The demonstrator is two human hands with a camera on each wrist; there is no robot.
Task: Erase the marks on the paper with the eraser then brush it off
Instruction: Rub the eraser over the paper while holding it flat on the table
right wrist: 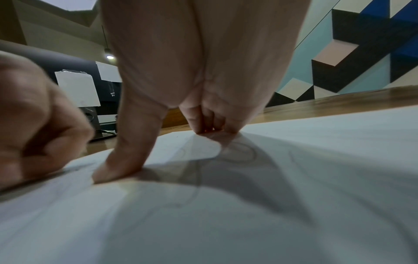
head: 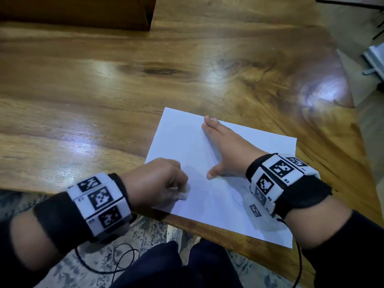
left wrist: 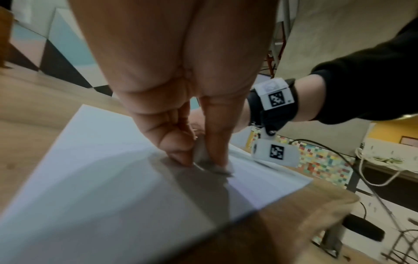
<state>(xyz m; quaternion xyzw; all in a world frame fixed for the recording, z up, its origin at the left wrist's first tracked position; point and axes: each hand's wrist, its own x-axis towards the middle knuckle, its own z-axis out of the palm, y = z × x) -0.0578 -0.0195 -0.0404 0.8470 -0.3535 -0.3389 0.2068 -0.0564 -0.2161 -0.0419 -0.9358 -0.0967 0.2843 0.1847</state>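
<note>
A white sheet of paper (head: 209, 196) lies tilted on the wooden table (head: 104, 96) near its front edge. Faint pencil marks (right wrist: 239, 151) show on it under my right hand. My left hand (head: 158, 183) pinches a small white eraser (head: 184, 195) and presses it on the paper's left part; the left wrist view shows the eraser (left wrist: 201, 150) between thumb and fingers, tip on the sheet. My right hand (head: 222, 142) lies flat on the paper, fingers straight, thumb spread, holding the sheet down. In the right wrist view its thumb (right wrist: 126, 160) presses the paper (right wrist: 226, 223).
A dark wooden piece (head: 83, 11) stands at the table's far left. The table's right edge (head: 353, 104) drops to the floor. A black cable (head: 108, 265) hangs below the front edge, above my knees. A stretch of bare wood runs beyond the paper.
</note>
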